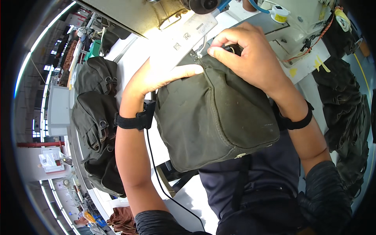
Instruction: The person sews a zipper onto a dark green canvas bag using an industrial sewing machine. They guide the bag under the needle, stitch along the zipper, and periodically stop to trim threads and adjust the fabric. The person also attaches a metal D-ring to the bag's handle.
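Observation:
An olive-green fabric bag (184, 125), with a long piped seam, lies beneath the light metal head of a sewing machine (188, 37), its top at the needle area (196, 56). My left hand (160, 76) is left of the needle, thumb stretched along the bag's top; the machine head hides its other fingers. My right hand (250, 58) is right of the needle, fingers curled and gripping the bag's top edge beside a small dark fitting (231, 50) that is partly hidden. Both wrists wear black straps, the left with a black device (147, 114).
Similar olive bags are piled on the left (94, 109) and hang at the right (340, 109). Brown fabric (121, 219) lies lower left, where a person (82, 223) appears small in the distance. A black cable (164, 184) runs down from my left wrist. The machine body (305, 35) stands upper right.

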Tool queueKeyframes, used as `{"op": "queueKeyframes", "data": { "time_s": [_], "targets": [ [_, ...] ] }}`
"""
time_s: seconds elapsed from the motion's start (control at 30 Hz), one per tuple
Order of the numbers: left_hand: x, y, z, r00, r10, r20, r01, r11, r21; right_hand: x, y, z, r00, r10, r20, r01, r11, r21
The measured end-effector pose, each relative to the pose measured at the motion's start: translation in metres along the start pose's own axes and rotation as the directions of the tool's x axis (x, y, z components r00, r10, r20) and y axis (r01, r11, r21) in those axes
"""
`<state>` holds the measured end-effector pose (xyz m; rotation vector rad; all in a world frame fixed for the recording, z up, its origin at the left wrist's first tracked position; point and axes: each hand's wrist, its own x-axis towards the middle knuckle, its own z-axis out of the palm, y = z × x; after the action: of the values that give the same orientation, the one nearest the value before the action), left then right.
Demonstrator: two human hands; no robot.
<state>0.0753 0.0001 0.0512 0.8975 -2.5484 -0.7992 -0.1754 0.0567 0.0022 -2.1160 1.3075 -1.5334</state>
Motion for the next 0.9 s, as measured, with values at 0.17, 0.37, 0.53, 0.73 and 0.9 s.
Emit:
{"op": "queueKeyframes", "data": {
  "time_s": [0.17,0.37,0.53,0.73,0.9],
  "targets": [
    [0.001,0.001,-0.001,1.000,-0.020,0.012,0.020,1.000,0.007,-0.001,0.002,0.005,0.999,0.001,-0.043,0.001,0.999,0.045],
    [0.001,0.002,-0.001,0.999,-0.051,0.000,0.051,0.998,0.031,0.003,-0.001,0.004,0.998,0.051,-0.026,-0.049,0.997,0.068],
    [0.001,0.001,0.000,0.997,-0.081,-0.009,0.081,0.995,0.063,0.001,-0.002,0.003,0.998,0.022,-0.060,-0.020,0.999,0.040],
    [-0.006,0.004,-0.004,0.983,-0.181,-0.006,0.181,0.976,0.119,-0.003,-0.004,0.005,0.992,-0.004,-0.130,0.006,1.000,0.019],
    [-0.006,0.005,-0.008,0.959,-0.282,-0.022,0.282,0.948,0.147,-0.005,0.001,0.008,0.989,-0.030,-0.148,0.031,0.999,0.006]
  ]
}}
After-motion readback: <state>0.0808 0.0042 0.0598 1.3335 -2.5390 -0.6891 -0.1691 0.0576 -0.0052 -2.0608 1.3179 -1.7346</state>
